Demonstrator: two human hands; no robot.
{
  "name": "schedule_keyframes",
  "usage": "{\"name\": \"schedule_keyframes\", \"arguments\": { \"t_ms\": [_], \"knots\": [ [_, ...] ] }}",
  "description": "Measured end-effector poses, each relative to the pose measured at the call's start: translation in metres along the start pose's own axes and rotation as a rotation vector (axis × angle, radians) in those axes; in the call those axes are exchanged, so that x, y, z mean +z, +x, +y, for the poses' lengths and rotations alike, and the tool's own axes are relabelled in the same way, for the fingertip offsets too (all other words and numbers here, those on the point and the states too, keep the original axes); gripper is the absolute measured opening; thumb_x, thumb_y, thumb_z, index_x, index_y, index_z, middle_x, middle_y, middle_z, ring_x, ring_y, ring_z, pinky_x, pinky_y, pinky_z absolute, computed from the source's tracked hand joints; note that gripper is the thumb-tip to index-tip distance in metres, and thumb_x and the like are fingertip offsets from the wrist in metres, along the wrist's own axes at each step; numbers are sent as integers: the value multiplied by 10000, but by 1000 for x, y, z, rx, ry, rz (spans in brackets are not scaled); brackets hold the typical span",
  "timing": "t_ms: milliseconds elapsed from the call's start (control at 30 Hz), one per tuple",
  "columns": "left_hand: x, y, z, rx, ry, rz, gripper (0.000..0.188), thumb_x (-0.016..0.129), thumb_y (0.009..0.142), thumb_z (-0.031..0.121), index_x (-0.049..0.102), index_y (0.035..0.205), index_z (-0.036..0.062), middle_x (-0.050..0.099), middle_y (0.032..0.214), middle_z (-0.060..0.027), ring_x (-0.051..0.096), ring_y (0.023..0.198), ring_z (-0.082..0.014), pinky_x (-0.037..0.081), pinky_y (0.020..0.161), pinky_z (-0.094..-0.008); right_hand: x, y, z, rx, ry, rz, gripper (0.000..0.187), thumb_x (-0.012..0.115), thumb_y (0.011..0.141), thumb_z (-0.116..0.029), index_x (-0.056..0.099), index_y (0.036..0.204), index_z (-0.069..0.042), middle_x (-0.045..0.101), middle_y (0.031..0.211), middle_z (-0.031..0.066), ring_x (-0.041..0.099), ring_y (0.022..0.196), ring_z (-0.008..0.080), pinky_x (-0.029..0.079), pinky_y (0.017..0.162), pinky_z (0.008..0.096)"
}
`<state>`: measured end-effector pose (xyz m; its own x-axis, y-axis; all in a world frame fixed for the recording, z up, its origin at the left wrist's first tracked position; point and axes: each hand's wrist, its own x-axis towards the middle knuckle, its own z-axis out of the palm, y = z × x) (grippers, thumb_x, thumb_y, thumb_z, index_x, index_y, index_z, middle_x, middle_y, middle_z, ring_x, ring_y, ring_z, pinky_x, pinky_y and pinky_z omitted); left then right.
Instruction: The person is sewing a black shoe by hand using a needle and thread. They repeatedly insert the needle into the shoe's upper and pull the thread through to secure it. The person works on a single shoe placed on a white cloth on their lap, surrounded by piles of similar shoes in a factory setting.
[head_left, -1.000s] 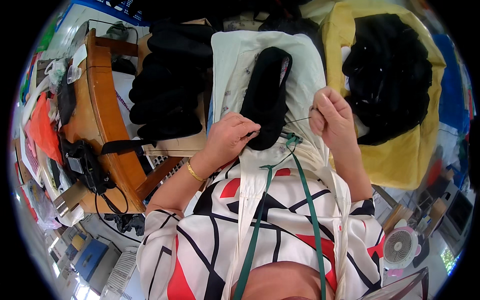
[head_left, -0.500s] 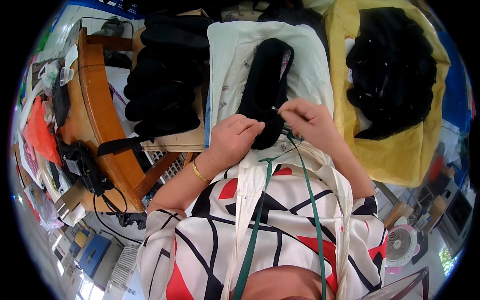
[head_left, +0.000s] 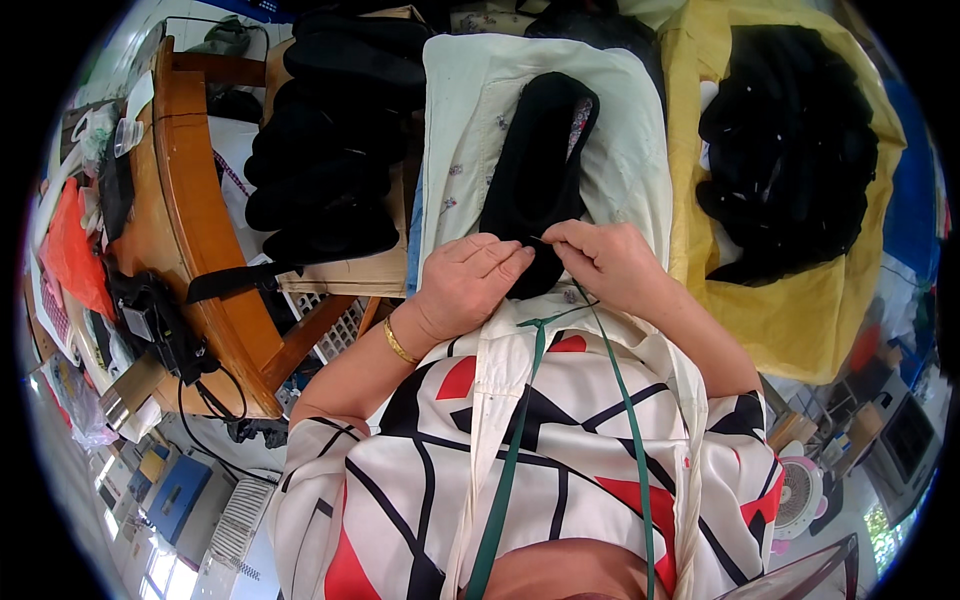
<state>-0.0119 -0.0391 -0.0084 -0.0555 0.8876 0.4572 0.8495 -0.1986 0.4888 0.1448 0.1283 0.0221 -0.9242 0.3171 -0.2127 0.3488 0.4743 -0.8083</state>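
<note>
A black cloth shoe with a patterned lining lies in front of me, its toe towards my body. It rests on a whitish cloth spread over my lap. My left hand is closed at the left of the toe, thumb and fingers together on the shoe. From the right, my right hand pinches a small, thin, shiny thing just above the toe; its kind is too small to tell. The fingertips of both hands are close together. My hands partly cover the toe.
Several black shoes are stacked at the left, next to a wooden chair. At the right, a yellow bag holds a heap of black pieces. Green apron ties hang down my front. A small fan stands at lower right.
My right hand has moved slightly down and left, bringing the small shiny thing closer to my left fingertips. My left hand has barely moved. The view has shifted a little.
</note>
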Motion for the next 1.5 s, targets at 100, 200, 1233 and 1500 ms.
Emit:
{"name": "schedule_keyframes", "arguments": {
  "t_ms": [100, 200, 1233, 1500],
  "knots": [
    [1, 0, 0, -2, -5, 3, 282, 788, 709, 59, 718, 982, 70, 690, 912, -57, 659, 786, -221, 548, 620, -302, 0, 0, 1, -7, -5, -4, 173, 585, 891, -137, 684, 1005, -52, 677, 753, 153, 650, 667, 343, 517, 623, 432],
    [1, 0, 0, -5, -6, 6, 281, 787, 710, 59, 713, 982, 70, 688, 912, -56, 659, 785, -220, 548, 619, -302, 0, 1, 0, -13, -16, -16, 179, 582, 886, -128, 685, 1008, -49, 684, 777, 151, 654, 684, 342, 520, 632, 431],
    [16, -12, 10, -147, 5, 15, 77, 689, 782, 108, 672, 845, 149, 654, 766, -44, 631, 662, -253, 502, 553, -364, 30, 12, 3, 151, -26, -24, 276, 556, 943, -278, 466, 1007, -25, 654, 732, 225, 653, 712, 434, 505, 618, 528],
    [3, -2, 11, -57, -52, -36, 247, 756, 715, 42, 700, 953, 77, 700, 872, -74, 681, 734, -238, 546, 602, -339, 17, 31, -5, -60, -115, -102, 140, 538, 933, -210, 540, 972, -76, 659, 769, 198, 657, 701, 397, 515, 607, 497]
  ]
}}
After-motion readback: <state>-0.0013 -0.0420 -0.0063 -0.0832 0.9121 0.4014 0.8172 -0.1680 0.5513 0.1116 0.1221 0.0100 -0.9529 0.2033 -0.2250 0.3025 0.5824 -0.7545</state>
